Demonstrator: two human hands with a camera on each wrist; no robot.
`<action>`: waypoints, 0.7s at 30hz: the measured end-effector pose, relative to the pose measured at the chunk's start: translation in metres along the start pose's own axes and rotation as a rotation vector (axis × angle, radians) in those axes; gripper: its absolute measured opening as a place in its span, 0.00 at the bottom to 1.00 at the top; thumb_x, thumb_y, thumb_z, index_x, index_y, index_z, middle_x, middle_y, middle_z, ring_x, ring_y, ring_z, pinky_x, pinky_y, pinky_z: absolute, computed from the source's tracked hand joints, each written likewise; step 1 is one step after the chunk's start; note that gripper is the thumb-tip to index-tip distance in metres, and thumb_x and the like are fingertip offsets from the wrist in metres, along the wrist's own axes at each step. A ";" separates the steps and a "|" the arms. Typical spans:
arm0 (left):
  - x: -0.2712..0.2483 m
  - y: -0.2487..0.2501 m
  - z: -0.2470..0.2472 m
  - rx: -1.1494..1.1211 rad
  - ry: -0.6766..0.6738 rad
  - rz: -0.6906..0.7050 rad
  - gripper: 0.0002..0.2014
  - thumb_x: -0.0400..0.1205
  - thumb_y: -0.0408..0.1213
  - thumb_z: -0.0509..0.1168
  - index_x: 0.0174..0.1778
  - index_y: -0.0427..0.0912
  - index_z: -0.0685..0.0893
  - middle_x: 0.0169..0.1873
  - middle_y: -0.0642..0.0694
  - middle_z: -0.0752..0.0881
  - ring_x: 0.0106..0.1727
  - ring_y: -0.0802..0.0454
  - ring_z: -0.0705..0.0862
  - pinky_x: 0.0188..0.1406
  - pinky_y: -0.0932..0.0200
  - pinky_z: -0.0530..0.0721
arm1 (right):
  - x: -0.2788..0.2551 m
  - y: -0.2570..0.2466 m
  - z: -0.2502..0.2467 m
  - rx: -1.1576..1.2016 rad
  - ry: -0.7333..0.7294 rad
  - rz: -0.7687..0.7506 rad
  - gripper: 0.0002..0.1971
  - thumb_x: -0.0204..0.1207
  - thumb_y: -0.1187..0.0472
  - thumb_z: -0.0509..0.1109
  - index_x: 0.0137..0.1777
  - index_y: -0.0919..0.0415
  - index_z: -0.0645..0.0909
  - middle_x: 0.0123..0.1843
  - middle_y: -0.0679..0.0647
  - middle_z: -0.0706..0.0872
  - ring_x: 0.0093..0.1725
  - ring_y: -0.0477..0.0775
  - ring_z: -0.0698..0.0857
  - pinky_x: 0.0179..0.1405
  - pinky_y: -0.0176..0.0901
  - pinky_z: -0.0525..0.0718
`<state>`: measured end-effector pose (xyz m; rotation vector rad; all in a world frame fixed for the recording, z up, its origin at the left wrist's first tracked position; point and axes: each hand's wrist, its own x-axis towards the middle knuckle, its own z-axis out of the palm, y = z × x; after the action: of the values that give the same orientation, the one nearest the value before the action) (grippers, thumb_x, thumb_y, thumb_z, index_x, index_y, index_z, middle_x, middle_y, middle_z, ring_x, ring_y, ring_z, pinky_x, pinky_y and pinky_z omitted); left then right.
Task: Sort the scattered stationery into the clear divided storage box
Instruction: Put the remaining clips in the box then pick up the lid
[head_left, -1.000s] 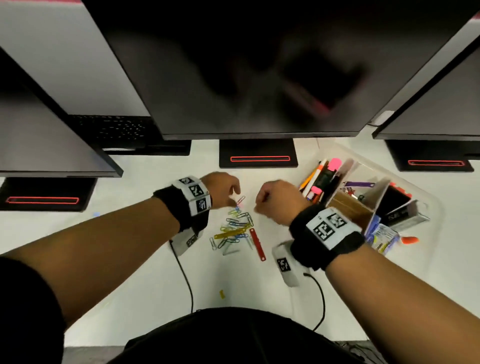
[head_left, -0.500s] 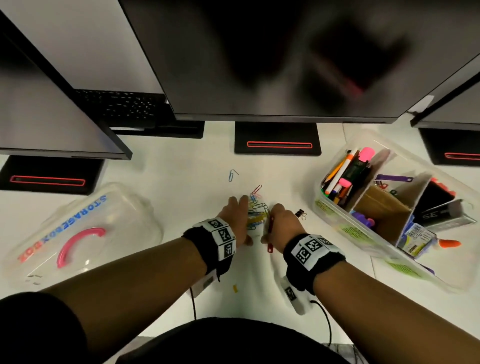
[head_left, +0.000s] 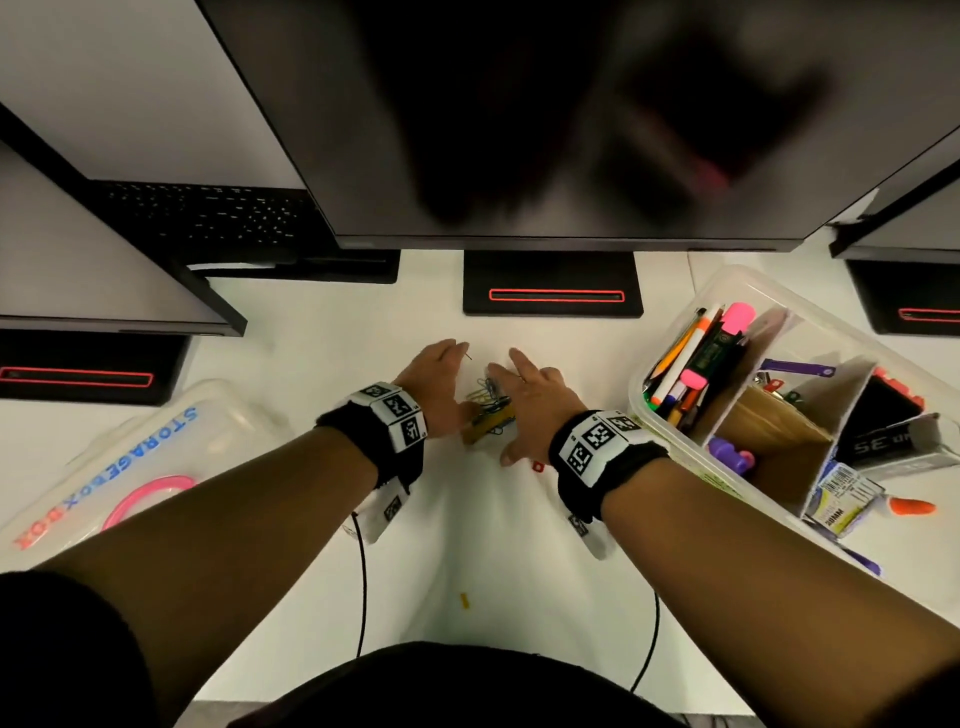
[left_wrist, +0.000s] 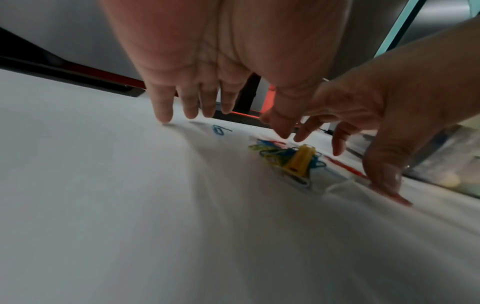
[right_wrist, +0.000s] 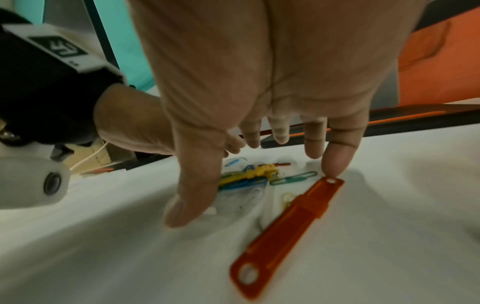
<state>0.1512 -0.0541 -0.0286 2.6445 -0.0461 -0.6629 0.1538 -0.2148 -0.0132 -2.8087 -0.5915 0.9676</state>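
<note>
Both hands, left hand (head_left: 439, 387) and right hand (head_left: 530, 405), spread flat with fingers released, flank a paper clip pile (head_left: 488, 402) beside the storage box (head_left: 670, 415).

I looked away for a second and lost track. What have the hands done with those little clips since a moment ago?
Both hands went from loose fists to flat, spread fingers. The left hand and right hand now cup the paper clips, which lie in a tighter heap between them. Neither holds anything; the right little finger touches the red strip. The divided storage box and its lid look untouched.
</note>
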 end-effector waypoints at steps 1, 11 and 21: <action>0.002 0.001 0.003 0.042 -0.057 0.015 0.46 0.75 0.54 0.68 0.82 0.40 0.50 0.83 0.42 0.52 0.84 0.44 0.51 0.82 0.48 0.54 | 0.004 -0.001 0.002 -0.039 -0.018 -0.010 0.57 0.59 0.48 0.83 0.83 0.50 0.50 0.85 0.50 0.46 0.78 0.65 0.59 0.73 0.60 0.73; -0.011 -0.008 0.043 0.187 -0.106 0.192 0.37 0.77 0.53 0.66 0.79 0.43 0.63 0.81 0.44 0.60 0.82 0.44 0.57 0.82 0.51 0.57 | 0.001 0.003 0.030 0.139 0.171 0.000 0.23 0.75 0.56 0.70 0.70 0.56 0.77 0.68 0.57 0.73 0.66 0.61 0.73 0.65 0.46 0.76; -0.024 0.018 0.021 0.076 -0.066 0.162 0.14 0.83 0.43 0.59 0.58 0.40 0.82 0.56 0.40 0.83 0.57 0.42 0.82 0.57 0.52 0.79 | -0.013 -0.001 0.026 0.063 0.130 -0.064 0.14 0.79 0.63 0.59 0.61 0.64 0.79 0.59 0.62 0.80 0.59 0.64 0.81 0.54 0.50 0.81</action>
<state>0.1217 -0.0754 -0.0272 2.6543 -0.3075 -0.7061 0.1281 -0.2192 -0.0262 -2.7528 -0.6193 0.7716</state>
